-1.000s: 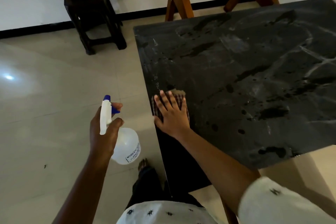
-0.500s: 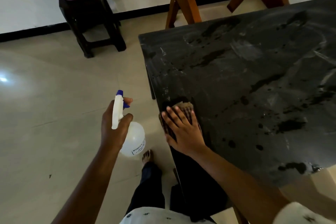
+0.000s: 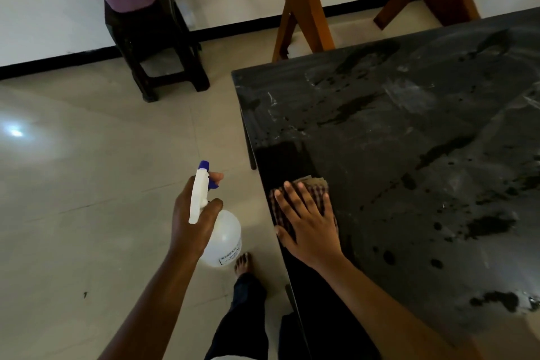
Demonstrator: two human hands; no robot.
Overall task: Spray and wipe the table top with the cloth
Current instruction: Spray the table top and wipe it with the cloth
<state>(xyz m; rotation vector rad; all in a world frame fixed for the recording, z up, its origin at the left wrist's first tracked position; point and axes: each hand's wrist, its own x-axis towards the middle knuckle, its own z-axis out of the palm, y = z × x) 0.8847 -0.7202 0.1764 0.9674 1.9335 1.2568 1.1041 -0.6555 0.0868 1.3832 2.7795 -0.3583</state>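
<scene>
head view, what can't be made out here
cloth: mostly hidden under the right hand in the head view.
spray bottle label: too small to read; left hand covers the neck.
table top: far right cut off by the frame edge.
chair: seat cut off at the top edge.

- left hand [image 3: 196,218], lower centre of frame: fingers curled round the neck of the spray bottle [image 3: 223,238], one fingertip up at the trigger
- left forearm [image 3: 152,295]: bare, enters from the bottom edge
- right hand [image 3: 310,228], just to its right: palm down, fingers straight and spread, pressing flat on the cloth [image 3: 318,187]
- right forearm [image 3: 380,301]: bare, enters from the lower right
</scene>
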